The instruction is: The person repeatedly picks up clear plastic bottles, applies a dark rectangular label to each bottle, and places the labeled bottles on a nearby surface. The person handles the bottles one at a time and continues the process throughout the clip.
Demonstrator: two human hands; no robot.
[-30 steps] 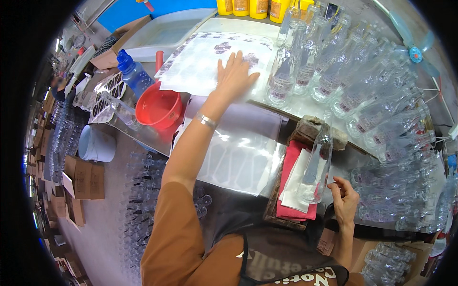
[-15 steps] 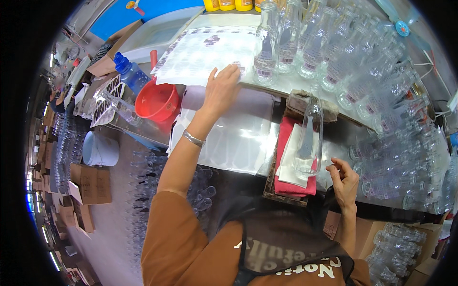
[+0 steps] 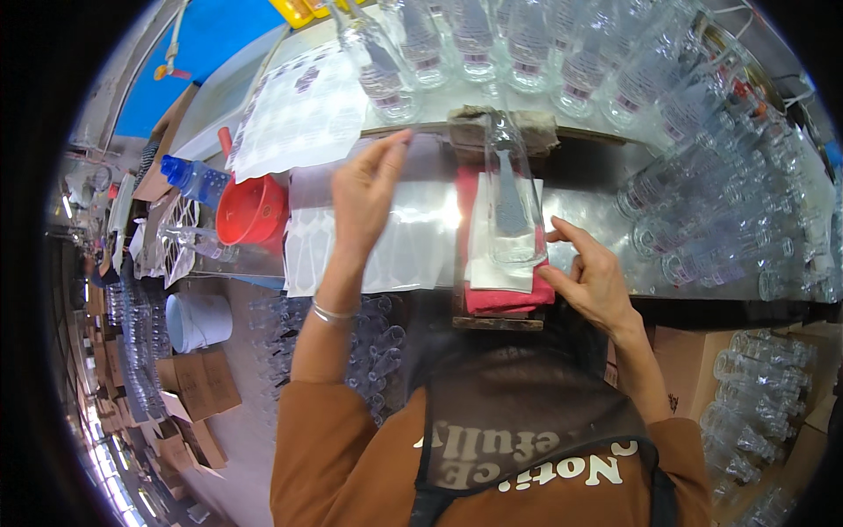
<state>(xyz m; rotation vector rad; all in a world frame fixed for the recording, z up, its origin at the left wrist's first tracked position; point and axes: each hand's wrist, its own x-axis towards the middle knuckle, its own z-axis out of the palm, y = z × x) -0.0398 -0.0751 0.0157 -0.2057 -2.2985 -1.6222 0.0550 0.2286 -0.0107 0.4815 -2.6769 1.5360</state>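
A clear glass bottle (image 3: pixel 509 211) lies on its back with its neck on a worn padded block (image 3: pixel 457 132). Its body, with a grey patterned panel, rests over a folded white cloth (image 3: pixel 500 279) and a red cloth (image 3: pixel 509 301). My left hand (image 3: pixel 362 198) is raised left of the bottle, thumb and forefinger pinched together; whatever is between them is too small to make out. Beyond it lies a sheet of printed labels (image 3: pixel 303 119). Close to the right side of the bottle's base, my right hand (image 3: pixel 593 272) is open, thumb and fingers apart.
Many upright labelled bottles (image 3: pixel 474 44) crowd the back and right of the bench. At left stand a red dipper (image 3: pixel 255 211) and a blue water bottle (image 3: pixel 193 178). Translucent sheets (image 3: pixel 378 250) cover the near bench. A white bucket (image 3: pixel 198 321) and cardboard boxes (image 3: pixel 206 386) are on the floor.
My left hand has come off the printed sheet, its fingers going from stretched out to pinched. My right hand has moved up closer to the bottle's base. The whole view has shifted.
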